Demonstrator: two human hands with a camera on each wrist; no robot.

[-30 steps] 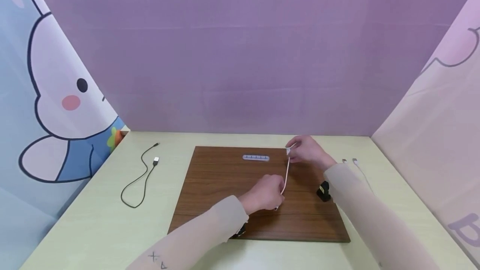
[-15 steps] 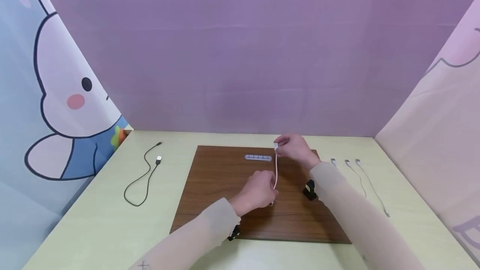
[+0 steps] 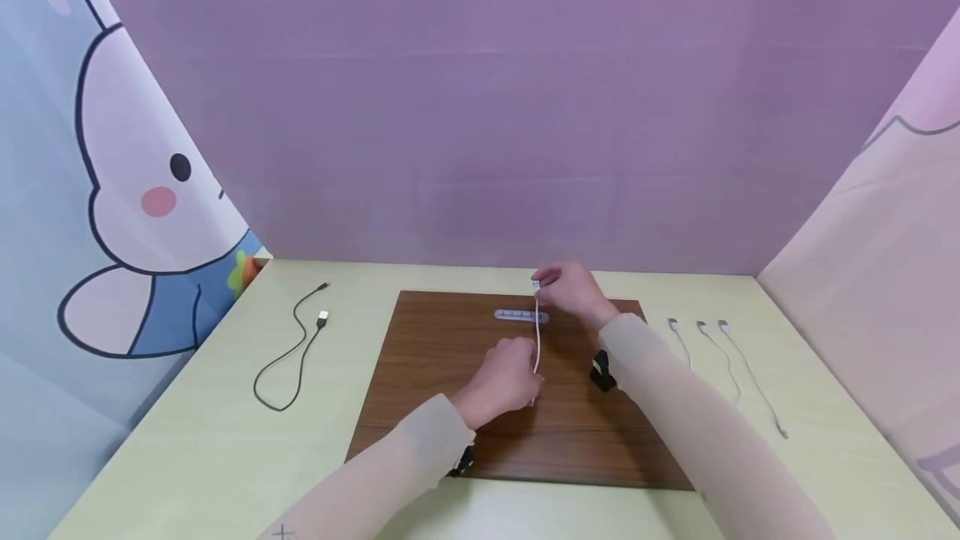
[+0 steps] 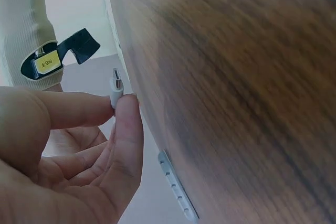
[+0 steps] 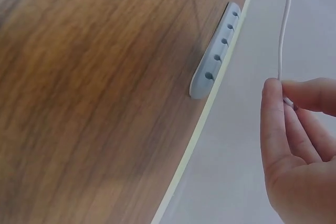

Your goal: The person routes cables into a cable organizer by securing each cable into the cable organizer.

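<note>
A white USB cable (image 3: 537,330) stretches between both hands above the brown wooden board (image 3: 592,448). My left hand (image 3: 504,379) pinches its lower end between thumb and finger; a small oval plug (image 4: 116,81) sticks out there in the left wrist view. My right hand (image 3: 573,290) pinches the cable near its larger USB plug (image 3: 536,283), at the board's far edge. In the head view the cable crosses in front of the right end of a pale blue-grey cable clip strip (image 3: 516,316). That strip has several slots, and in the right wrist view they look unfilled.
A black USB cable (image 3: 297,357) lies curved on the pale table (image 3: 187,440) at left. Three white cables lie at right, the outermost one (image 3: 753,379) ending nearest the front. A purple backdrop (image 3: 480,107) rises behind the table.
Both hands have carried the white cable leftward over the board, from right of the clip strip to its right end. The head view has shifted slightly, and more of the white cables at right shows.
</note>
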